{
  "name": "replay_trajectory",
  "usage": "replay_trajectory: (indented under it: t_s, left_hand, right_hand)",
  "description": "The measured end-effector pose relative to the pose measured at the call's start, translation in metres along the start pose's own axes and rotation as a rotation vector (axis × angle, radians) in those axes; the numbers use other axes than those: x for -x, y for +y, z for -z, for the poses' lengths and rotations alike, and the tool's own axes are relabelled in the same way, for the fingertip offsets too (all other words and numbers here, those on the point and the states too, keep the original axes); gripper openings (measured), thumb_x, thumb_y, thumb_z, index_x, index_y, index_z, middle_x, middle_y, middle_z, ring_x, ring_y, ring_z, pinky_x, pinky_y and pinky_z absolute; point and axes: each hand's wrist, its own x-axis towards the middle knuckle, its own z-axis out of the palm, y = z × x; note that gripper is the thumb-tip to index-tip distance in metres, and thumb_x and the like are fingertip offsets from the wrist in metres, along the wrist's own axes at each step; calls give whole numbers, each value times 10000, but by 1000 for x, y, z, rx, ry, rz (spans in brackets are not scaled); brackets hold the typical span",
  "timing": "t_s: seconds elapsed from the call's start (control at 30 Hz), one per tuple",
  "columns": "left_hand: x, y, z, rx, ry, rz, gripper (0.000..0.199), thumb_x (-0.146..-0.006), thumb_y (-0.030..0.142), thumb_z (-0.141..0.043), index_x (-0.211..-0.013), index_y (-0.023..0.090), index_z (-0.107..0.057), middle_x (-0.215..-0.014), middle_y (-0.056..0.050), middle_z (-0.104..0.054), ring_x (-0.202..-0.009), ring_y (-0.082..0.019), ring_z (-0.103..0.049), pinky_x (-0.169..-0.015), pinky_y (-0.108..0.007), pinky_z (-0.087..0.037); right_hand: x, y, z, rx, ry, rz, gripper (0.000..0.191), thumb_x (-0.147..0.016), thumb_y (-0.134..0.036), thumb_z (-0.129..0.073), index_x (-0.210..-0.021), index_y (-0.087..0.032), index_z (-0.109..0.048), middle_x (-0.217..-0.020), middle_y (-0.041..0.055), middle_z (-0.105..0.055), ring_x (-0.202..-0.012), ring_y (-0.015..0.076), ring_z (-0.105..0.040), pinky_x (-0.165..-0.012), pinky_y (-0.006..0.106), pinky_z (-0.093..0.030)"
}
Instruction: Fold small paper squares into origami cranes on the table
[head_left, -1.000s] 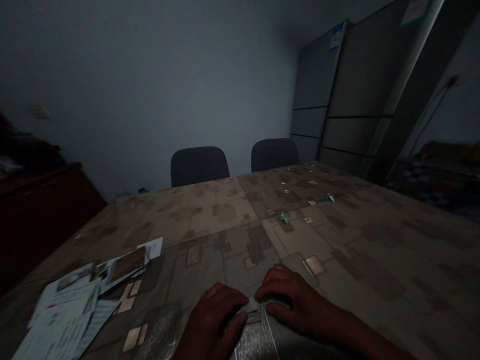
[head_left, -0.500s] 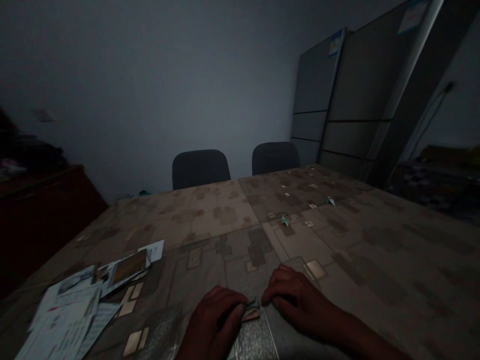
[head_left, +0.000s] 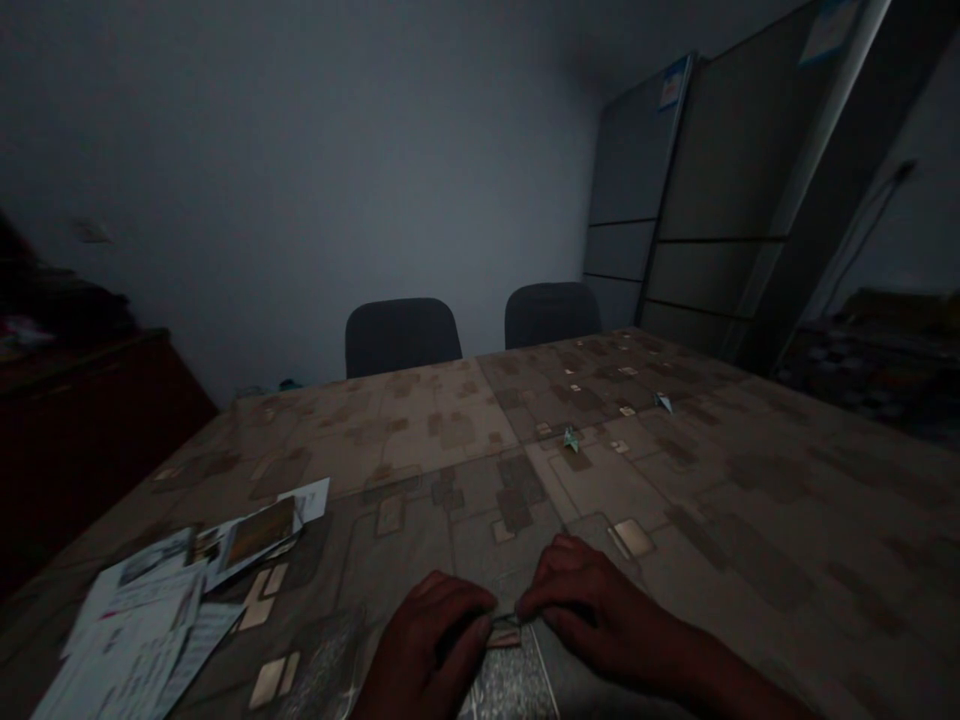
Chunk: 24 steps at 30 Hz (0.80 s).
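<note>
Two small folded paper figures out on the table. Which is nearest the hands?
The teal one, lower and further left in view, closest to the right hand. The paler blue-white figure sits further back and to the right.

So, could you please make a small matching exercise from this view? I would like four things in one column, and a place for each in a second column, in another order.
Things:
1. left hand
2. small folded paper
3. small teal paper crane
4. pile of printed papers

Places:
A. far across the table, apart from the hands
B. at the table's left side
C. pinched between both hands
D. opposite the right hand, with the paper between them

Pairs: 1-D, 2-C, 3-A, 4-B
</note>
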Motion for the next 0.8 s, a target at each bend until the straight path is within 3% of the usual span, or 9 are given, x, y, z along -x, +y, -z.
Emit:
replay_trajectory:
  t_s: [0.43,0.63,0.8]
  left_hand:
    - [1,1,0,-6,-25,23,156,-923,251,-506,-950,209,-654,-886,-67,-695,-856,-222,-651,-775,-366,-521]
    - [1,3,0,11,5,29,148,-917,241,-513,-928,220,-659,-869,-58,-702,-827,-211,-657,-758,-350,-528]
    - [3,1,-2,21,61,-9,123,-904,243,-532,-916,234,-654,-840,-53,-700,-788,-209,-657,-697,-314,-537]
  right_hand:
    - [2,2,1,9,39,-35,236,-825,-29,-509,-809,-194,-677,-785,14,-615,-810,162,-561,-827,353,-388]
    - [-4,-1,-1,13,43,-64,168,-856,-85,-553,-873,-192,-681,-783,20,-624,-819,170,-565,-773,324,-411]
    - [-7,1,-9,-16,130,-117,151,-800,-66,-639,-862,-197,-680,-796,9,-633,-823,168,-571,-783,320,-406]
